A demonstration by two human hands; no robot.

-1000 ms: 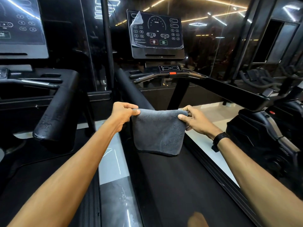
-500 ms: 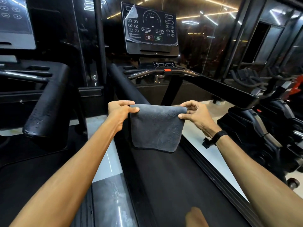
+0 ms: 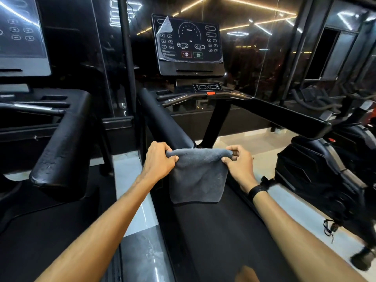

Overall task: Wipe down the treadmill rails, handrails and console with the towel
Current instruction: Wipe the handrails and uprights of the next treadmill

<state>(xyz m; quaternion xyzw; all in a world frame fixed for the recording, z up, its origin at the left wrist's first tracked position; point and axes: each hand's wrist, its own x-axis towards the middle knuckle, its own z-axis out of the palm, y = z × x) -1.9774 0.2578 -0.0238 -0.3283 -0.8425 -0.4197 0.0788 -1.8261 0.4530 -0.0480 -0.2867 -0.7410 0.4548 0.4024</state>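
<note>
Head view: left hand (image 3: 157, 161) and right hand (image 3: 237, 162) each pinch a top corner of the towel (image 3: 198, 176), hanging over the belt (image 3: 223, 231). Wiping seems unstarted; next likely press it onto the left handrail (image 3: 162, 121)

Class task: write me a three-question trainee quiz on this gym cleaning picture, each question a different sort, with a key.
1. True or false: the grey towel lies flat on the treadmill belt.
2. Which holds the towel's top edge? A) left hand only B) right hand only C) both
3. Fill in: a peeling film covers the ____.

Key: 1 false, it hangs; 2 C; 3 console.
</note>
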